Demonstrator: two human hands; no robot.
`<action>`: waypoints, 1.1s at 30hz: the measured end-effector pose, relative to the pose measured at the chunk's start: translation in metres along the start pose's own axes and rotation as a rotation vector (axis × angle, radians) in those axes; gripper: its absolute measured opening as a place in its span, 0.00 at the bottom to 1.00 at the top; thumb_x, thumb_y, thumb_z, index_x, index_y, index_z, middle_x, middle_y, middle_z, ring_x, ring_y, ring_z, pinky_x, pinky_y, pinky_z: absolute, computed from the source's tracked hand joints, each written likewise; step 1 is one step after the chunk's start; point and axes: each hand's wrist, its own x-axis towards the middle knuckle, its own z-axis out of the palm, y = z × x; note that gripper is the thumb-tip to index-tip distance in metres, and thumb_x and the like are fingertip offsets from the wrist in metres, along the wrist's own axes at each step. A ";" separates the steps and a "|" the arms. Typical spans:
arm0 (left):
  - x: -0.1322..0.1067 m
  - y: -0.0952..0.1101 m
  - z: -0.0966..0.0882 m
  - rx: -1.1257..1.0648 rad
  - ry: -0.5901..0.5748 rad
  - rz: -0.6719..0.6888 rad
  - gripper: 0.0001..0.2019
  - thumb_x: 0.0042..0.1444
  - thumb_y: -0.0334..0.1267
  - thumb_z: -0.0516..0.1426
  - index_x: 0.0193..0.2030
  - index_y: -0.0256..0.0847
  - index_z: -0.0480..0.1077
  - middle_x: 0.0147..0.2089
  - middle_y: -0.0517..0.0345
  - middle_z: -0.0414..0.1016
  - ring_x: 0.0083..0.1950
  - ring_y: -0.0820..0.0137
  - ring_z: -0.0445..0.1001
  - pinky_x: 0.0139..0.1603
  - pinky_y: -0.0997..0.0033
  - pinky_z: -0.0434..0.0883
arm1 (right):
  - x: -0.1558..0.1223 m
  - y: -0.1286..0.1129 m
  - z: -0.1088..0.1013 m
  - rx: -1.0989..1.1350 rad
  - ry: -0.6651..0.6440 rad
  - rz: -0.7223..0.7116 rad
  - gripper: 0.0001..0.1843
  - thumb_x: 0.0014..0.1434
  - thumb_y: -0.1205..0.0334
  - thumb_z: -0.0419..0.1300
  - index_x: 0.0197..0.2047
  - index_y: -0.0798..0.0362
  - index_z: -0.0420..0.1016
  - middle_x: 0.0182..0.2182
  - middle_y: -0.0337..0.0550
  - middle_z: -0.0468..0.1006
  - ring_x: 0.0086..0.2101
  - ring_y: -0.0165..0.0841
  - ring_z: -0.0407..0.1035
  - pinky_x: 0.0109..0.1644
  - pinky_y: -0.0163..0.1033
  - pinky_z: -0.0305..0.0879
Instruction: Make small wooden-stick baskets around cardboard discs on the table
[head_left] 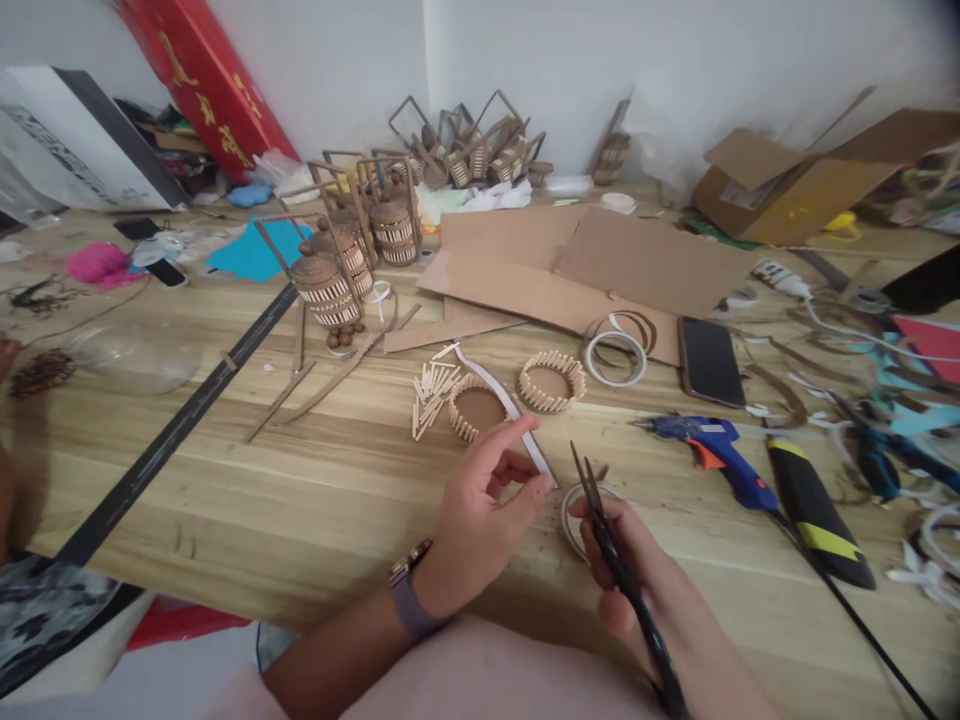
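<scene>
My left hand (484,520) pinches one end of a long white strip (510,410) between thumb and fingers; the strip runs up and left over a small round stick-walled cardboard basket (476,408). My right hand (637,570) grips black scissors (600,510) whose slightly parted blades point up toward the pinched end of the strip. A roll of tape (574,505) lies under the scissors on the wooden table (300,490). A second round basket (552,381) sits just right of the first. A heap of short sticks (431,395) lies to their left.
A blue glue gun (712,455), a black-and-yellow knife (814,510) and a phone (709,360) lie to the right. Cardboard sheets (600,265), a tape ring (615,358), finished handled baskets (337,270) and a long black strip (187,420) lie farther back and left. Another person's arm (7,440) shows at far left.
</scene>
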 end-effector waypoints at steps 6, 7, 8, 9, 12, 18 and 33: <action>-0.001 -0.004 0.000 -0.059 0.009 -0.005 0.23 0.56 0.31 0.61 0.60 0.44 0.69 0.60 0.49 0.71 0.41 0.73 0.74 0.45 0.70 0.76 | 0.008 -0.007 -0.004 -0.020 -0.201 -0.007 0.27 0.50 0.41 0.67 0.49 0.44 0.72 0.28 0.37 0.71 0.24 0.33 0.61 0.28 0.36 0.62; -0.001 -0.005 0.000 -0.061 0.010 -0.008 0.23 0.57 0.31 0.61 0.60 0.44 0.68 0.60 0.49 0.71 0.41 0.73 0.74 0.45 0.70 0.76 | 0.009 -0.008 -0.003 -0.027 -0.211 -0.008 0.26 0.50 0.41 0.67 0.49 0.44 0.72 0.28 0.36 0.70 0.24 0.33 0.60 0.28 0.36 0.62; -0.002 -0.005 0.000 -0.059 0.011 -0.007 0.23 0.57 0.31 0.61 0.60 0.44 0.68 0.61 0.49 0.70 0.41 0.73 0.74 0.45 0.71 0.76 | 0.009 -0.007 -0.003 -0.037 -0.221 -0.003 0.26 0.50 0.42 0.66 0.49 0.45 0.72 0.27 0.36 0.69 0.24 0.33 0.60 0.28 0.36 0.61; -0.002 -0.006 0.000 -0.054 0.013 -0.002 0.23 0.57 0.31 0.61 0.60 0.45 0.68 0.61 0.49 0.70 0.41 0.73 0.74 0.45 0.71 0.76 | 0.009 -0.007 -0.003 -0.051 -0.230 0.004 0.26 0.51 0.41 0.66 0.49 0.45 0.71 0.27 0.35 0.69 0.24 0.33 0.59 0.28 0.36 0.61; -0.003 -0.006 -0.001 -0.021 0.008 0.016 0.24 0.58 0.31 0.60 0.61 0.45 0.67 0.62 0.49 0.69 0.41 0.73 0.74 0.45 0.71 0.76 | 0.008 -0.006 -0.002 -0.078 -0.252 0.000 0.25 0.55 0.40 0.62 0.50 0.45 0.69 0.28 0.36 0.68 0.26 0.34 0.60 0.29 0.36 0.60; -0.003 -0.006 -0.001 -0.004 -0.021 0.002 0.25 0.57 0.28 0.59 0.61 0.45 0.67 0.61 0.50 0.69 0.40 0.74 0.75 0.44 0.72 0.76 | 0.008 -0.005 -0.002 -0.087 -0.271 -0.001 0.30 0.56 0.31 0.55 0.48 0.47 0.68 0.27 0.35 0.64 0.26 0.32 0.56 0.28 0.35 0.57; -0.003 -0.004 -0.001 0.009 -0.053 -0.025 0.25 0.55 0.27 0.59 0.61 0.46 0.68 0.56 0.54 0.70 0.40 0.75 0.75 0.43 0.73 0.77 | 0.003 0.016 0.000 -0.072 -0.248 0.088 0.44 0.46 0.17 0.46 0.45 0.49 0.68 0.23 0.33 0.60 0.23 0.30 0.52 0.25 0.36 0.50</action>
